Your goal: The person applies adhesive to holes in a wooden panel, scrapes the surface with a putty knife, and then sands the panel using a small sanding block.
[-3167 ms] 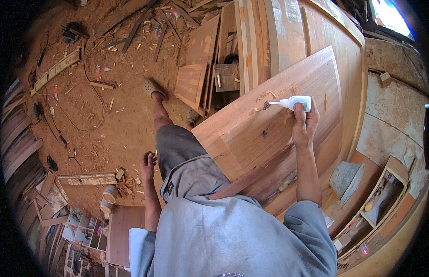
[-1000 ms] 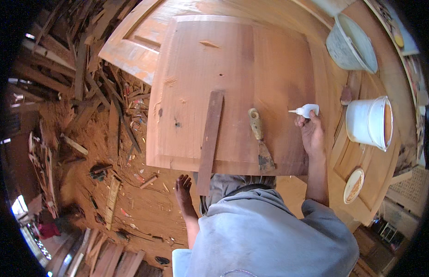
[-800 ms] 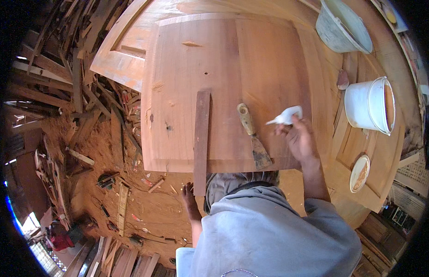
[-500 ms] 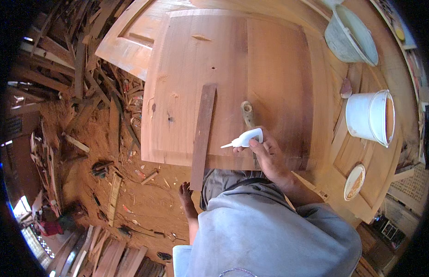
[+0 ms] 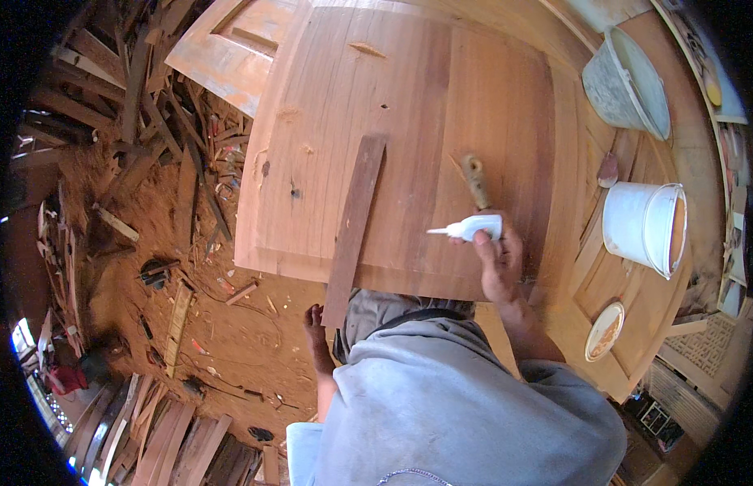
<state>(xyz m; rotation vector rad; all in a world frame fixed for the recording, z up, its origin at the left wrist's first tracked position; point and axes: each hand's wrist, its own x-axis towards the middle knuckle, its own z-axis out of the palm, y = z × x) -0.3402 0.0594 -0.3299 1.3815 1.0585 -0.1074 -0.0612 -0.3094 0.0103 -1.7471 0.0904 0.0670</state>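
Observation:
My right hand is closed around a white squeeze bottle with a thin nozzle pointing left. Beyond the same fingers sticks out a worn tool handle with a hole in its end; it seems held along with the bottle, and its other end is hidden. Below them is a large wooden panel with knots and small holes. A dark wooden strip lies across the panel and overhangs its near edge. Beside the strip's near end hangs my left hand, fingers loosely apart, holding nothing.
To the right stand a grey basin and a white bucket, with a round lid nearer me. Another panelled board lies at the far left. Scrap wood is heaped on the left over a dusty floor.
My right hand has moved right over the panel with the bottle, and the tool handle has shifted along with it. The view has turned slightly; the strip stays on the panel.

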